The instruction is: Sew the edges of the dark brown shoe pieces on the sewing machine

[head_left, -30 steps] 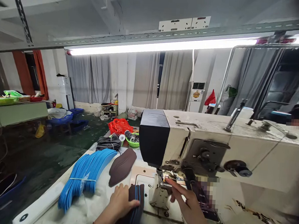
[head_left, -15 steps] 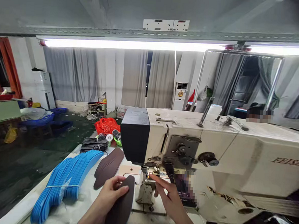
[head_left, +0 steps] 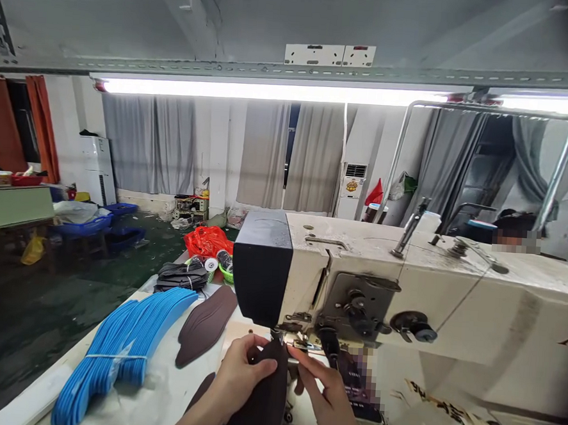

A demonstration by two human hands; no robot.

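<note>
Right below the needle end of the sewing machine (head_left: pixel 443 280), here's the dark piece (head_left: pixel 265 400), its tip up at the metal parts! The left hand (head_left: pixel 240 373) has it pinched, thumb on top. The right hand (head_left: pixel 326 388) points an index finger at its edge; whether it grips anything, can't tell! Leftward, a brown piece (head_left: pixel 207 326) lies near a strapped blue bundle (head_left: pixel 124 344).

White table (head_left: pixel 172 326): tied blue bundle (head_left: pixel 126 344), brown piece (head_left: pixel 207 326) beside, black bundle (head_left: pixel 178 276), sewing machine (head_left: pixel 305 252).
</note>
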